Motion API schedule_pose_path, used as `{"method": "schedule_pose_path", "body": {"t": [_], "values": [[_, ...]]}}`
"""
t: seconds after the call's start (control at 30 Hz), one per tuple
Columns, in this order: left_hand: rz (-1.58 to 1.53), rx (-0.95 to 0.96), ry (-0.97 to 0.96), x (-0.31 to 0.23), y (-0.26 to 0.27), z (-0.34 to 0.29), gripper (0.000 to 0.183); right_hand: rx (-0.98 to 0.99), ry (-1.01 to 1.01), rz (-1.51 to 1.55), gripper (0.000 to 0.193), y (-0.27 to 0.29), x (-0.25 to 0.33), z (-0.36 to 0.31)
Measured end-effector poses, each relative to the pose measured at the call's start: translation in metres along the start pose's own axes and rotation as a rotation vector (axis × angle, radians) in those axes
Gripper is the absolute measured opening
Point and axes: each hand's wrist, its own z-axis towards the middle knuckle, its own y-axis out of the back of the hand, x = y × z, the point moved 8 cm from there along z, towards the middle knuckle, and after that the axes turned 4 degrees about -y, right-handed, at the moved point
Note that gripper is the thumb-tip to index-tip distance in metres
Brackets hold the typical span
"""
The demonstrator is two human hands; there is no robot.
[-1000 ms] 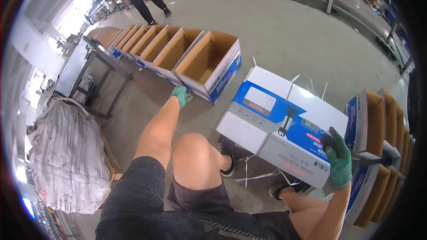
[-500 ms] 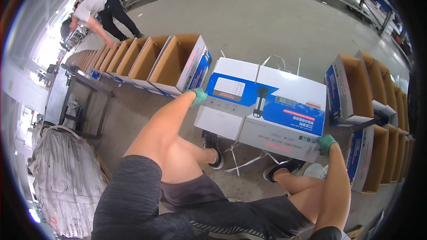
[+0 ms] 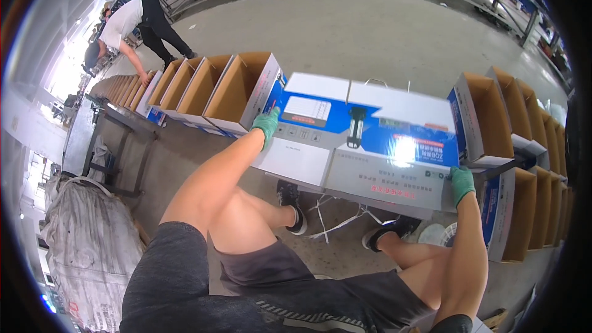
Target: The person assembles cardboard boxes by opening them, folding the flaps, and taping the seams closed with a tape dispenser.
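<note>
A flattened carton (image 3: 364, 139), white, blue and grey with a dark pump picture, spans the space in front of my knees. My left hand (image 3: 266, 126), in a green glove, grips its left edge with the fingers curled round. On the right edge, my right hand (image 3: 462, 185) is closed in a matching green glove. Fingertips of both hands are partly hidden by the carton. Beneath its near edge shows a strip of another grey cardboard layer (image 3: 401, 208). White strapping bands (image 3: 333, 225) lie loose on the floor below.
Opened cartons (image 3: 237, 89) stand in a row to the left, and more opened cartons (image 3: 487, 114) stand at the right. A co-worker (image 3: 126, 24) bends over the left row's far end. A metal-framed table (image 3: 117, 123) and a large woven sack (image 3: 92, 246) are at my left.
Both hands have shifted away from me, the right one also slightly rightward. The carton has risen and moved with them. The co-worker's hand has lowered beside a carton in the left row.
</note>
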Motion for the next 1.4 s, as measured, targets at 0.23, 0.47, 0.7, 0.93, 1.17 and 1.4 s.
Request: {"method": "schedule_pose_path", "body": {"t": [0.23, 0.47, 0.7, 0.93, 1.17, 1.4], "values": [[-0.242, -0.227, -0.447, -0.078, 0.056, -0.039, 0.084, 0.059, 0.089, 0.584, 0.034, 0.03, 0.072, -0.052], [-0.707, -0.479, -0.659, -0.159, 0.115, -0.102, 0.082, 0.019, 0.731, 0.788, 0.038, 0.112, 0.161, -0.159], [-0.606, -0.32, -0.6, -0.175, 0.119, -0.142, 0.07, -0.039, 0.635, -0.313, 0.023, 0.121, 0.295, -0.232], [-0.704, -0.191, -0.717, -0.17, 0.117, -0.155, 0.067, 0.36, 0.42, -0.796, 0.03, 0.072, 0.328, -0.206], [-0.808, 0.001, -0.767, -0.177, 0.111, -0.16, 0.056, 0.017, 0.538, -1.219, 0.031, 0.061, 0.349, -0.208], [-0.869, 0.391, -0.687, -0.223, 0.044, -0.145, 0.072, -0.008, 0.151, -0.644, 0.029, 0.059, 0.358, -0.198]]}}
